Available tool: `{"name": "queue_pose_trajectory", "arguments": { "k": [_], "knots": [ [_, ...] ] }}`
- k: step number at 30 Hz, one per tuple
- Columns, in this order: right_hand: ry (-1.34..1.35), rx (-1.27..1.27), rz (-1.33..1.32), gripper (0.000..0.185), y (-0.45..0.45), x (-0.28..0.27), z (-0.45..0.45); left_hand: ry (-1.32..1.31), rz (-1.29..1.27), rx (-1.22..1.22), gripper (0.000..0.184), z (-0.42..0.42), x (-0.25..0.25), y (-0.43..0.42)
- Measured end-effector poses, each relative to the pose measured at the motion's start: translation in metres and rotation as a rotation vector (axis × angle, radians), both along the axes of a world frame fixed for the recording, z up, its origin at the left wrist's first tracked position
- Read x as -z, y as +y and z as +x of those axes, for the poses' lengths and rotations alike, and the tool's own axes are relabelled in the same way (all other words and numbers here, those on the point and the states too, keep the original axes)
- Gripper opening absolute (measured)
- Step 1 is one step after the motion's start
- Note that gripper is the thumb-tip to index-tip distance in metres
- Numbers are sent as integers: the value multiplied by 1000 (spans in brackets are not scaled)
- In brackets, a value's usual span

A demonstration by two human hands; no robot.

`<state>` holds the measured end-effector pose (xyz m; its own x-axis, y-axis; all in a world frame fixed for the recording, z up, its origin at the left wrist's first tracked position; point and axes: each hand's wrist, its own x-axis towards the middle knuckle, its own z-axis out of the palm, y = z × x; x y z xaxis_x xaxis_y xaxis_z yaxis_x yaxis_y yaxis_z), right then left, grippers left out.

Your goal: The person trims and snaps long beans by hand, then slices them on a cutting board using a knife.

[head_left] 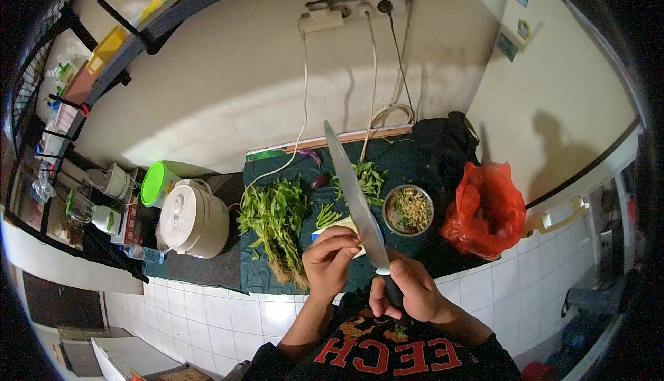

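Observation:
My right hand (411, 290) is closed round the dark handle of a large knife (354, 194), its blade pointing up and away. Beside the blade, my left hand (332, 256) is closed in a pinch at a small green piece, too small to make out well. Under and behind my left hand lies a pale board with a blue edge (319, 234). Cut green stems (328, 215) lie just beyond it, with leafy greens (370, 180) behind the blade. A big rooted bunch of greens (277, 222) is to the left. The metal bowl (408, 210) holds chopped pale and green bits.
A red plastic bag (486, 211) stands at the right of the dark green cloth (259, 168). Near the back lies a purple onion or eggplant-like item (319, 182). A white rice cooker (194, 218) and green-lidded container (160, 183) are left. Cords hang from wall sockets (364, 10).

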<state>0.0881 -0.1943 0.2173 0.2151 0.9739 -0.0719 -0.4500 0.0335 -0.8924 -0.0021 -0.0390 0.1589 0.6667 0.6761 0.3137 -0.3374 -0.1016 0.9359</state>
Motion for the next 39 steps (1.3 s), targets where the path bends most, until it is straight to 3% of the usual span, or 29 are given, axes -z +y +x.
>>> {"name": "queue_pose_trajectory", "arguments": {
  "k": [12, 14, 29, 35, 39],
  "knots": [
    [-69, 16, 38, 57, -7, 1, -11, -44, 8, 9, 10, -1, 7, -1],
    [-101, 29, 36, 57, -9, 1, -12, -134, 114, 6, 5, 2, 7, -2],
    [-231, 36, -6, 55, -16, -2, -13, -112, 139, -30, 10, 2, 7, -6],
    [-253, 46, 19, 53, -20, 1, -15, -203, 4, -54, 8, 5, 13, -11],
    [-347, 131, 46, 34, -23, 19, -18, -241, -38, 114, 20, 6, 12, -11]
  ]
}}
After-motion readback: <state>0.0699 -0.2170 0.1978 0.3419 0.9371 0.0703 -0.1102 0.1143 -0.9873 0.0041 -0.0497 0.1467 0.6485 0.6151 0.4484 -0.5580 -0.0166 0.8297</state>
